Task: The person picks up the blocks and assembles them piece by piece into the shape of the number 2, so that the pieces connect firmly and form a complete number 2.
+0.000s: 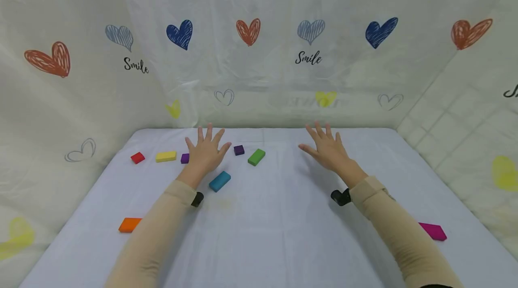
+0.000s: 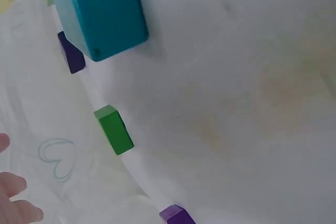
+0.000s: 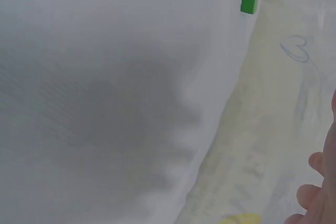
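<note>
My left hand point(image 1: 205, 155), fingers spread, is held over the left half of the table and holds nothing. Just below it lies a teal block point(image 1: 220, 182), large at the top of the left wrist view. A purple block point(image 1: 185, 158) shows partly behind this hand, and a dark purple block point(image 1: 239, 150) and a green block point(image 1: 256, 157) lie to its right. Another green block point(image 2: 114, 130) appears in the left wrist view. My right hand point(image 1: 329, 150) is also spread and holds nothing; its shadow falls on the white cloth beneath.
A red block point(image 1: 138, 158) and a yellow block point(image 1: 166, 156) lie at the far left. An orange block point(image 1: 129, 225) is beside the left sleeve, and a magenta block point(image 1: 434, 231) is partly behind the right sleeve. A heart-printed curtain point(image 1: 275, 72) stands behind the table point(image 1: 259, 243).
</note>
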{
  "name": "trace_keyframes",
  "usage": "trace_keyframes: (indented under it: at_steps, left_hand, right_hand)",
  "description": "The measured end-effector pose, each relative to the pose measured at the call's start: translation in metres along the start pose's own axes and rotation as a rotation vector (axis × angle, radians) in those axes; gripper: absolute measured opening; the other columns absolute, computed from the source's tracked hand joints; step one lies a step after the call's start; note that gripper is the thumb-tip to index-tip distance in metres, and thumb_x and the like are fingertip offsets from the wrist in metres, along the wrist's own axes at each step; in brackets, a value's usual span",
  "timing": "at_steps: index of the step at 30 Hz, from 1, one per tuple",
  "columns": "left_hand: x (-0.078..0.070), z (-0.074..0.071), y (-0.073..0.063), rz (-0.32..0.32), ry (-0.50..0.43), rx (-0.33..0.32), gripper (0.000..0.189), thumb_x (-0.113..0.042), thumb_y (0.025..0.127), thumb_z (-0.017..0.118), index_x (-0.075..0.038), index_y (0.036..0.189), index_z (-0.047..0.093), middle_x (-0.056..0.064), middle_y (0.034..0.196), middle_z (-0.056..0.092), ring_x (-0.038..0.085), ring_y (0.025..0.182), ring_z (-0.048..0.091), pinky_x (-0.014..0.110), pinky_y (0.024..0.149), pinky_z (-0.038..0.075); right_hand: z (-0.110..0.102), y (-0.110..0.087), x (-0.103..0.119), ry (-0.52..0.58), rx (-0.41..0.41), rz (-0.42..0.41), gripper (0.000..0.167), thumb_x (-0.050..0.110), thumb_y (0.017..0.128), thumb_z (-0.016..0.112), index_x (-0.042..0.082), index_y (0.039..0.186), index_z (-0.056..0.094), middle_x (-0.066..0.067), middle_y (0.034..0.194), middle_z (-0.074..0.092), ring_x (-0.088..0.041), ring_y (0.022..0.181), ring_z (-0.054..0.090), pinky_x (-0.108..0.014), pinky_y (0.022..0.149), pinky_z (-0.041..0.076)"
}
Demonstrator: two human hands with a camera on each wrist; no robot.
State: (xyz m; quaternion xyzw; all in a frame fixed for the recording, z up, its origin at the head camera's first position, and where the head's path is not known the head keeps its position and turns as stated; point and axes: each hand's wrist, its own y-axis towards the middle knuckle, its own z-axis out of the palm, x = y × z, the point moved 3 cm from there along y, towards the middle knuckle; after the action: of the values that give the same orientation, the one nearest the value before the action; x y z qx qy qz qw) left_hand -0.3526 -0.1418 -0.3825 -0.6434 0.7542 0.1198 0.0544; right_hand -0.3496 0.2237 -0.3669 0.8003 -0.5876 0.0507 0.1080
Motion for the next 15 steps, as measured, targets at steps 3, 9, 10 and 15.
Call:
trace_keyframes:
  at_steps: [3, 9, 10, 15]
  left_hand:
    - [-0.002, -0.002, -0.002, 0.034, 0.001, -0.007, 0.07, -0.06, 0.106, 0.033, -0.024, 0.165, 0.023, 0.016, 0.17, 0.001, 0.044, 0.153, -0.01, 0.076, 0.111, -0.003]
    - [-0.004, -0.004, -0.008, 0.069, -0.03, -0.028, 0.067, -0.055, 0.106, 0.041, -0.023, 0.163, 0.028, 0.016, 0.17, 0.005, 0.044, 0.154, -0.005, 0.076, 0.112, -0.001]
    - [-0.004, -0.005, -0.009, 0.074, -0.04, -0.029, 0.067, -0.054, 0.106, 0.042, -0.023, 0.163, 0.028, 0.016, 0.17, 0.005, 0.043, 0.154, -0.006, 0.075, 0.112, -0.002]
    - [-0.005, -0.011, -0.014, 0.114, -0.069, -0.022, 0.065, -0.054, 0.106, 0.042, -0.023, 0.162, 0.031, 0.015, 0.17, 0.008, 0.043, 0.154, -0.001, 0.074, 0.113, 0.003]
  right_hand:
    - [-0.001, -0.004, 0.001, -0.006, -0.008, -0.023, 0.086, 0.064, 0.104, 0.039, 0.01, 0.165, 0.014, -0.022, 0.169, 0.001, -0.049, 0.151, -0.006, -0.072, 0.115, 0.001]
    - [-0.005, -0.014, 0.005, 0.018, -0.023, -0.077, 0.083, 0.059, 0.104, 0.046, 0.008, 0.164, 0.019, -0.022, 0.168, 0.004, -0.049, 0.152, -0.005, -0.071, 0.115, 0.003]
    - [-0.006, -0.016, 0.006, 0.022, -0.027, -0.086, 0.082, 0.058, 0.104, 0.047, 0.007, 0.164, 0.02, -0.023, 0.168, 0.004, -0.049, 0.152, -0.004, -0.071, 0.115, 0.004]
    - [-0.008, -0.025, 0.009, 0.036, -0.026, -0.124, 0.08, 0.055, 0.104, 0.049, 0.007, 0.163, 0.023, -0.022, 0.168, 0.006, -0.046, 0.153, -0.003, -0.07, 0.116, 0.005]
